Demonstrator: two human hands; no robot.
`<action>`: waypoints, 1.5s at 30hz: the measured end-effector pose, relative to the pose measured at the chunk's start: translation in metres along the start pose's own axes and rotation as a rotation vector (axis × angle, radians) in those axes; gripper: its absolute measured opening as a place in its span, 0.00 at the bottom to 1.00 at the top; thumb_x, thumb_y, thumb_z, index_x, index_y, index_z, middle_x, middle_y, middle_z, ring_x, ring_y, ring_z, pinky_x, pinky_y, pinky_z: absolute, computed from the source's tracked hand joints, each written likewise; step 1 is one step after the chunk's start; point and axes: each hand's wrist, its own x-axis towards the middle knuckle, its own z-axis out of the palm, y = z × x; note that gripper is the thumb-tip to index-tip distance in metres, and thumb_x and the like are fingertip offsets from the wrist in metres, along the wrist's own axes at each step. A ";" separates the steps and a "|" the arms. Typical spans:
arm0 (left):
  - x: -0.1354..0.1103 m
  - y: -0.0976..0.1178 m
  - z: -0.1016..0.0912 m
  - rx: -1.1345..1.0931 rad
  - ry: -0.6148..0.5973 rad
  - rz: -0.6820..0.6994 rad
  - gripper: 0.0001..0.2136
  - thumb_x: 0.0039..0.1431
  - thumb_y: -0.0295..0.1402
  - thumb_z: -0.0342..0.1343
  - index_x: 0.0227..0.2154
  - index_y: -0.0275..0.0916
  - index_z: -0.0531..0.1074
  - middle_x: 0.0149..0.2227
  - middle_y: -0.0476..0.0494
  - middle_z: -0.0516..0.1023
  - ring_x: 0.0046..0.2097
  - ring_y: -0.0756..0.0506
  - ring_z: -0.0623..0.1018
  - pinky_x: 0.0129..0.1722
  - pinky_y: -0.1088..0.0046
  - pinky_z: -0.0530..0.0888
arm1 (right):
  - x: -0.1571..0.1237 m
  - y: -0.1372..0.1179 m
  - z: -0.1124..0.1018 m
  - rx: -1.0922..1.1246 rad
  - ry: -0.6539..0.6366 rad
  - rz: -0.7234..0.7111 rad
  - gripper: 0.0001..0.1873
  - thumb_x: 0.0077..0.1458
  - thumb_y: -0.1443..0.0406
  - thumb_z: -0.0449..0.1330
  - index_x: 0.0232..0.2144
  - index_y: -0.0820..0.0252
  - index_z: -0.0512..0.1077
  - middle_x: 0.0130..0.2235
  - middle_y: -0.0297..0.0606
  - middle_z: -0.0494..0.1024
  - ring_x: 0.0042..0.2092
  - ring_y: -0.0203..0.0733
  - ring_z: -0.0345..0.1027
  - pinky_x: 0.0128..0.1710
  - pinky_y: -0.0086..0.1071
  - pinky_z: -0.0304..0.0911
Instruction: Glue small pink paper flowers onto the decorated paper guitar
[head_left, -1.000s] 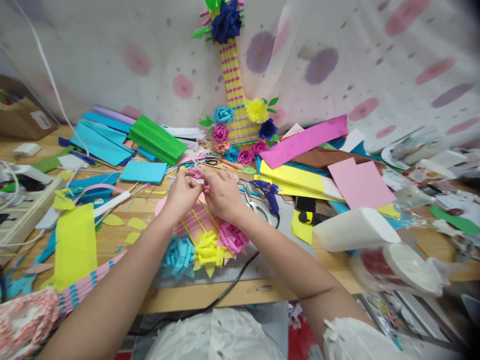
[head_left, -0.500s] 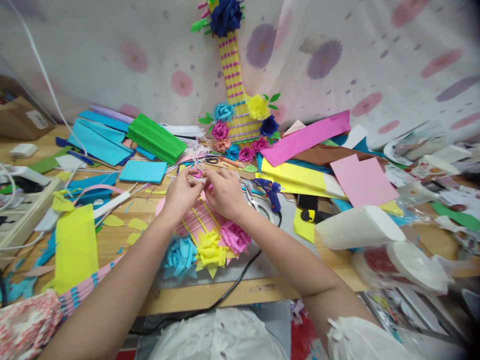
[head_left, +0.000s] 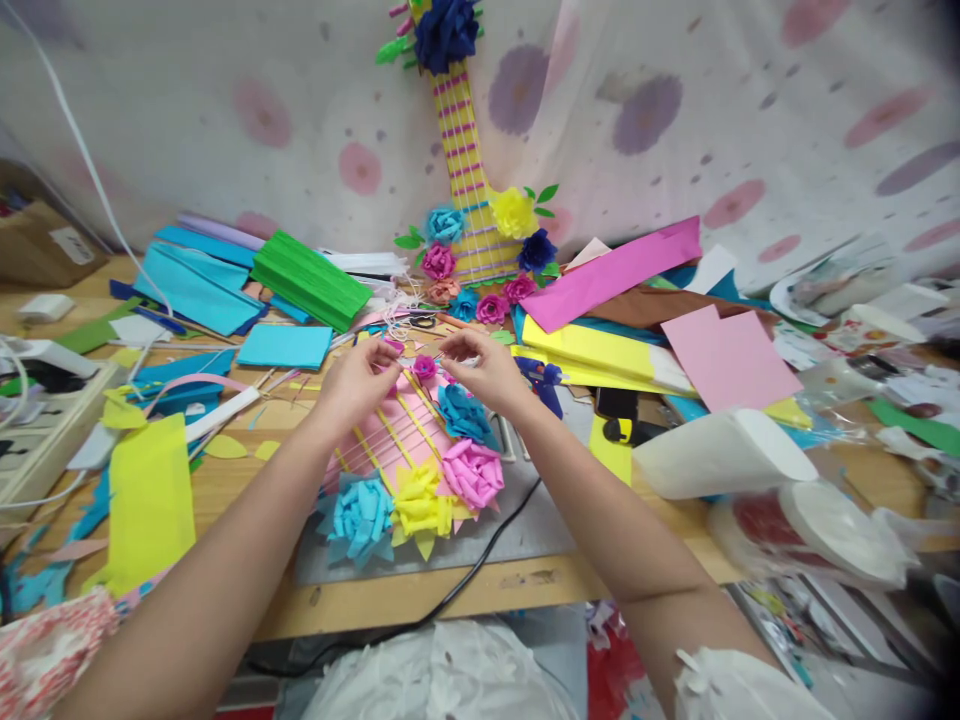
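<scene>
A pink paper guitar body point(head_left: 379, 440) with yellow strips and pale strings lies in front of me. Along its near edge sit a light-blue paper flower point(head_left: 361, 515), a yellow one point(head_left: 421, 498) and a pink one point(head_left: 472, 472); a teal flower point(head_left: 463, 412) is on its right side. Between my hands is a small magenta flower point(head_left: 424, 368). My left hand point(head_left: 361, 380) is closed at the guitar's far left; anything between its fingertips is too small to name. My right hand point(head_left: 484, 368) hovers right of the magenta flower, fingers bent, thumb apart.
A blue glue gun point(head_left: 544, 378) and partly hidden scissors point(head_left: 514, 440) lie right of my right hand. A black cord point(head_left: 480, 560) crosses the grey mat. Crepe paper, including a green piece point(head_left: 311, 280), surrounds the work. A yellow flowered guitar point(head_left: 469, 170) stands behind.
My hands have parted, the right one moving right and off the magenta flower. That flower and the teal one now show clearly.
</scene>
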 end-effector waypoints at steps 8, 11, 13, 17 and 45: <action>0.007 0.000 -0.002 0.405 -0.031 0.257 0.06 0.53 0.32 0.54 0.34 0.41 0.72 0.43 0.44 0.74 0.41 0.44 0.74 0.43 0.68 0.68 | -0.001 0.000 0.000 -0.055 -0.025 0.002 0.04 0.48 0.68 0.58 0.30 0.61 0.72 0.31 0.36 0.76 0.33 0.35 0.67 0.35 0.30 0.62; 0.007 0.011 -0.012 0.388 -0.005 0.304 0.03 0.54 0.32 0.54 0.30 0.41 0.72 0.39 0.46 0.74 0.40 0.45 0.74 0.41 0.71 0.68 | -0.001 -0.001 -0.003 -0.030 -0.015 -0.005 0.04 0.49 0.67 0.58 0.30 0.61 0.72 0.32 0.36 0.75 0.33 0.35 0.67 0.36 0.30 0.62; 0.004 0.023 -0.020 0.417 0.084 0.308 0.04 0.54 0.33 0.54 0.29 0.41 0.72 0.40 0.46 0.74 0.41 0.45 0.75 0.39 0.71 0.68 | -0.001 -0.004 -0.006 -0.041 -0.017 -0.033 0.05 0.50 0.66 0.58 0.31 0.61 0.71 0.33 0.36 0.75 0.34 0.35 0.67 0.36 0.30 0.62; -0.004 0.041 -0.026 0.507 0.075 0.380 0.04 0.54 0.32 0.54 0.29 0.41 0.73 0.40 0.46 0.74 0.43 0.44 0.75 0.37 0.72 0.67 | -0.001 -0.020 -0.008 -0.208 -0.032 -0.180 0.13 0.48 0.66 0.60 0.39 0.61 0.71 0.39 0.39 0.75 0.39 0.39 0.66 0.42 0.34 0.61; 0.023 -0.003 0.001 0.446 -0.196 0.304 0.09 0.51 0.37 0.53 0.31 0.41 0.74 0.37 0.44 0.73 0.35 0.45 0.72 0.36 0.69 0.67 | 0.001 0.004 -0.011 0.146 -0.060 0.161 0.01 0.44 0.68 0.60 0.25 0.60 0.71 0.28 0.33 0.75 0.32 0.35 0.68 0.34 0.30 0.63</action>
